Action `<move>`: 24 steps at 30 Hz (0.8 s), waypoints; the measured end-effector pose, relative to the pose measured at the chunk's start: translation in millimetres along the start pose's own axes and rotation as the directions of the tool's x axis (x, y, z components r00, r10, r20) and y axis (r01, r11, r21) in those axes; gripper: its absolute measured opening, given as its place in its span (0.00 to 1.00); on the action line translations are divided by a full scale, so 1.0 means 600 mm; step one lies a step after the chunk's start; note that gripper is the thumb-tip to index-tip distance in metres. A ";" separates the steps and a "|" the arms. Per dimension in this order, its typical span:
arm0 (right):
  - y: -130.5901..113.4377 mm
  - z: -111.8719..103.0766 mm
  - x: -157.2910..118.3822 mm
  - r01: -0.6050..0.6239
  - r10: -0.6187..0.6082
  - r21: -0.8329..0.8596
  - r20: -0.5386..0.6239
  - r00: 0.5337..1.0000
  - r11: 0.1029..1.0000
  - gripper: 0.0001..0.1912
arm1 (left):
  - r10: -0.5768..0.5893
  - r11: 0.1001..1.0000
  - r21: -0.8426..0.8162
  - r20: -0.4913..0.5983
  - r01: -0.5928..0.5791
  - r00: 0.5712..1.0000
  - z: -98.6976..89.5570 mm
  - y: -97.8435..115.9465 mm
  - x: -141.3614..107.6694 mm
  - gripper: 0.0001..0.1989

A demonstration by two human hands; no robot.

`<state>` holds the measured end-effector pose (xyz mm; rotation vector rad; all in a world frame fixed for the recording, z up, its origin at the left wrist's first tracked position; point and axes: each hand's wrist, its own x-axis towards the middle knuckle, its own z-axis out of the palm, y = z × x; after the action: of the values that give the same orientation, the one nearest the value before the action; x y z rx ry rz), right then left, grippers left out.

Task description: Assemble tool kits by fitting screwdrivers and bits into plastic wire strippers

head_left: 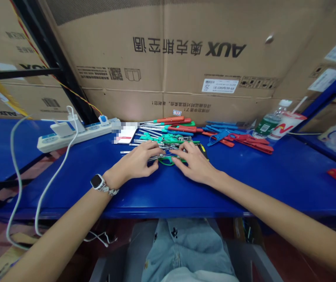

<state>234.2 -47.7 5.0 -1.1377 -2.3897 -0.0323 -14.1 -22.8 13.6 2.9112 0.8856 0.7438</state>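
Note:
Both hands rest at the near edge of a pile of long metal-tubed tools with green and red handles (163, 138) on the blue table. My left hand (143, 159), with a watch on its wrist, has its fingers bent over thin metal parts; what it grips is too small to tell. Just to its right, my right hand (194, 162) bends its fingers over the same metal parts, thumb toward the left. Between the hands lies a green looped piece (167, 161). Part of a black and yellow object (203, 150) shows behind my right hand.
A white power strip (80, 135) with cables lies at the left. Red handles (253, 141) and blue handles (219, 135) lie right of the pile, near a bottle (269, 122) and a cup (287, 124). A large cardboard box (168, 74) stands behind the blue table (168, 192).

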 end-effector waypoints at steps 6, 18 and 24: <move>0.076 -0.030 0.058 -0.091 0.099 -0.097 0.080 0.992 0.991 0.12 | -0.057 0.998 0.023 -0.052 0.059 0.997 -0.005 -0.021 0.045 0.10; 0.078 -0.059 0.069 0.059 -0.058 0.133 -0.013 0.998 0.989 0.16 | -0.141 0.973 -0.207 -0.159 0.107 0.977 -0.008 -0.027 0.081 0.11; 0.053 -0.050 0.035 0.147 -0.148 0.112 -0.003 0.989 0.983 0.19 | -0.291 0.874 -0.436 -0.113 0.216 0.950 -0.009 -0.010 0.053 0.14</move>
<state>259.2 -18.3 34.8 -0.9094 -2.4427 0.0547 3.4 -1.4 31.2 2.3268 0.9571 1.0297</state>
